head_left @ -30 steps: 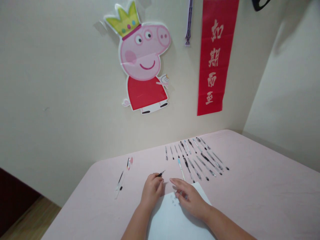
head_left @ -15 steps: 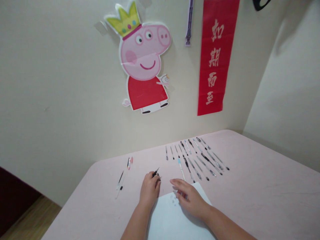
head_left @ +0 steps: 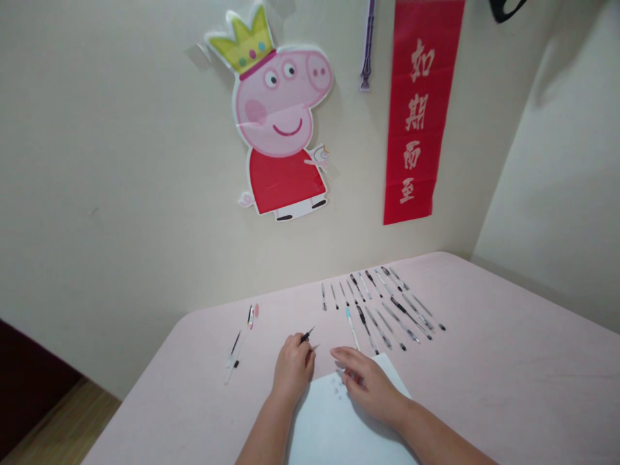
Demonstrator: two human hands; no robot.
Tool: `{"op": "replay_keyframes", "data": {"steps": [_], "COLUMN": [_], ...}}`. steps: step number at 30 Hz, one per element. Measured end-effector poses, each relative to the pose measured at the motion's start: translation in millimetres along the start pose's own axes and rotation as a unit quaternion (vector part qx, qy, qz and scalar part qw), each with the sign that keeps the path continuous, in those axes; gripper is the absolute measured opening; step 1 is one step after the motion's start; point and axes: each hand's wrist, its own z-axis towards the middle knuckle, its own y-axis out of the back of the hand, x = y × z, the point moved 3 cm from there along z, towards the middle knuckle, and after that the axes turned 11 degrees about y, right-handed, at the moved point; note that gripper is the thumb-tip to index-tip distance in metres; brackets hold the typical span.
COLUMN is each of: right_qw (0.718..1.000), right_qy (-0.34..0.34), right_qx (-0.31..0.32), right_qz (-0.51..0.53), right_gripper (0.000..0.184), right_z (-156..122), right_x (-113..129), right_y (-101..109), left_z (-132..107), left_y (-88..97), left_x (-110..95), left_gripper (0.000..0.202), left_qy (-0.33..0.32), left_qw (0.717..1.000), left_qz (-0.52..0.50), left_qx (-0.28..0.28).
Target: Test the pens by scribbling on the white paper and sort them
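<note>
My left hand (head_left: 293, 363) is closed around a slim black pen part (head_left: 307, 336) with a thin pointed end, which sticks out up and to the right, just beyond the far left corner of a white sheet of paper (head_left: 334, 426). My right hand (head_left: 371, 382) rests over the paper's far right part, its fingers curved leftward and the thumb apart beneath them. The palm side is shaded, and no held thing can be made out there. Several small greyish bits (head_left: 338, 389) lie on the paper beside the right thumb.
Two rows of pens and pen parts (head_left: 387, 328) lie beyond my right hand on the pink table (head_left: 513, 368). To the left are thin refills (head_left: 235, 342), a small black cap (head_left: 236, 364) and a pink piece (head_left: 256, 310). A wall stands behind the table.
My left hand has shifted slightly to the right, and the black pen part's point now reaches further right. My right hand stays nearly still over the paper.
</note>
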Motion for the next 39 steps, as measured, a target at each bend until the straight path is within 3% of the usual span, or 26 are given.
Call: {"op": "replay_keyframes", "data": {"steps": [10, 18, 25, 35, 39], "right_qw": [1.000, 0.999, 1.000, 0.996, 0.994], "right_qy": [-0.005, 0.021, 0.019, 0.034, 0.050], "right_qx": [-0.006, 0.018, 0.012, -0.084, -0.094], "right_qz": [0.003, 0.016, 0.011, -0.017, -0.024], "right_gripper": [0.046, 0.054, 0.051, 0.030, 0.027], "right_z": [5.6, 6.3, 8.3, 10.2, 10.3], "right_x": [6.2, 6.7, 9.7, 12.3, 14.1], "right_y": [2.7, 2.9, 4.3, 9.6, 10.7], "left_z": [-2.3, -2.5, -2.6, -5.8, -7.7], "left_y": [-1.6, -17.9, -18.0, -0.9, 0.1], "left_x": [-13.3, -22.8, -23.3, -50.2, -55.1], "left_gripper": [0.007, 0.010, 0.010, 0.008, 0.007], "left_qy": [0.021, 0.059, 0.076, 0.037, 0.021], "left_qw": [0.982, 0.942, 0.929, 0.944, 0.947], "left_qz": [-0.190, -0.326, -0.360, -0.324, -0.317], "left_qx": [-0.009, 0.049, 0.047, 0.057, 0.053]}}
